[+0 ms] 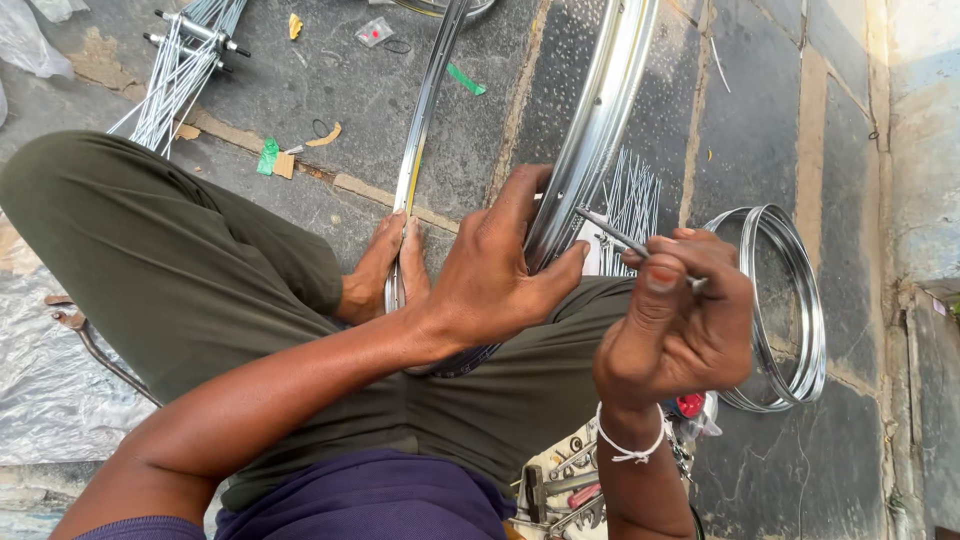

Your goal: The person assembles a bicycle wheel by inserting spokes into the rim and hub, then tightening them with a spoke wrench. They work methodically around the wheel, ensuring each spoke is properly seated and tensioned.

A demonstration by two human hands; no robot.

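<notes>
My left hand [500,275] grips a shiny chrome bicycle wheel rim [600,110] that stands upright between my knees, thumb on its inner side. My right hand [685,315] pinches a thin metal spoke [612,233] whose far end points at the rim just above my left thumb. A second chrome rim [425,110] stands further left, held between the toes of my foot [385,265]. My legs in olive trousers lie folded below both hands.
A bundle of loose spokes [632,205] lies behind the rim. Stacked rims [800,310] lie on the stone floor at right. A hub with spokes [185,60] sits upper left. Tools [565,485] lie by my right wrist. Plastic sheeting [45,370] covers the left.
</notes>
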